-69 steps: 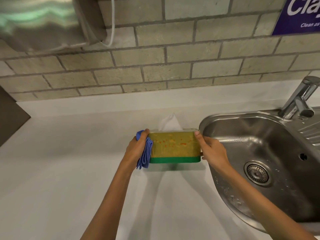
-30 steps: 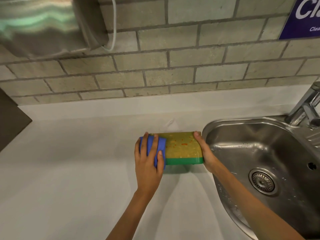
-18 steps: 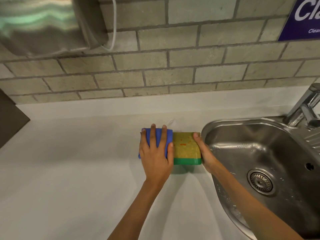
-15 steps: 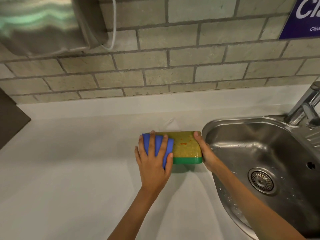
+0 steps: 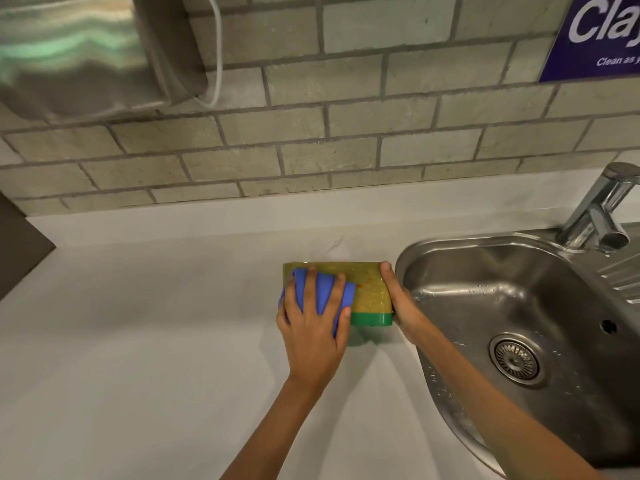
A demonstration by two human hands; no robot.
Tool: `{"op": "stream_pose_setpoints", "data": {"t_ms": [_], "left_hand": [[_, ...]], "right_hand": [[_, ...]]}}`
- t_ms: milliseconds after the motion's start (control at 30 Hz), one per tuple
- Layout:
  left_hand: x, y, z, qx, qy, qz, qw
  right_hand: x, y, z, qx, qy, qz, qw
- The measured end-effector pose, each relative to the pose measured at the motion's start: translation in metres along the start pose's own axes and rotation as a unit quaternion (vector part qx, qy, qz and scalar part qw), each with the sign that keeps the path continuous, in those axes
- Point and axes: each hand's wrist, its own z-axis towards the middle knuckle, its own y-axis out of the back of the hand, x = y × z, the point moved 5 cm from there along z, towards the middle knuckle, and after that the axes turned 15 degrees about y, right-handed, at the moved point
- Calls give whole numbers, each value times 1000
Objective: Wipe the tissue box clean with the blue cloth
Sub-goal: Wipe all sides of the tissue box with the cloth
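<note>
The tissue box (image 5: 370,292) is yellow with red specks and a green band along its near bottom edge; it stands on the white counter (image 5: 138,341) just left of the sink. A white tissue (image 5: 334,249) pokes up behind its top. My left hand (image 5: 313,330) presses the folded blue cloth (image 5: 320,294) flat against the left half of the box's near face, fingers spread over the cloth. My right hand (image 5: 400,299) grips the box's right end, with a fingertip on the top corner.
A steel sink (image 5: 519,306) with a drain (image 5: 515,356) lies right of the box, a chrome tap (image 5: 601,211) behind it. A brick wall runs along the back, with a steel dispenser (image 5: 79,50) at upper left and a purple sign (image 5: 602,32) at upper right.
My left hand moved from the box's left end onto its near face with the cloth, and has been sliding over the left half. My right hand kept holding the right end.
</note>
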Motion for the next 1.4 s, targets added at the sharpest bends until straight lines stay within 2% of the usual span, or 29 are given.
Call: {"op": "stream_pose_setpoints", "data": {"t_ms": [200,300,433,567,700,800,900,967,1033,1100,1167,1267,1333,1400], "left_hand": [[8,1,-5,-14,-18,-1,1000],[18,3,-7,-20,-37,-15,999],[25,15,10,-30,56,-84,994],[-11,21,29,1,88,-78,993],[-33,8,6,35,10,-28,999],[-12,2,-12,1,-51,1,999],[7,9,-2,-18,1,-30,999],[1,15,13,-22,71,-61,995],[-16,17,21,-6,102,-77,992],[-34,14,18,24,74,-70,995],[-43,7,4,41,12,-32,999],[-25,0,-16,10,-63,-9,998],[-5,4,-15,-19,-53,-33,998],[1,10,-2,-23,1,-51,998]], "right_hand": [[0,1,0,41,-22,2,999],[1,4,-1,32,-25,-6,999],[2,5,-2,16,-21,-15,1000],[2,1,-4,14,-19,-7,1000],[2,2,-4,-6,-17,4,1000],[4,2,-5,3,-18,6,1000],[4,3,-5,-1,-24,7,1000],[4,3,-6,-6,-27,11,1000],[5,2,-7,-9,-28,16,999],[5,2,-7,-12,-26,18,999],[5,3,-7,-13,-27,15,999],[7,4,-7,-10,-29,8,999],[7,4,-7,-5,-32,4,999],[6,3,-7,-5,-36,5,999]]}}
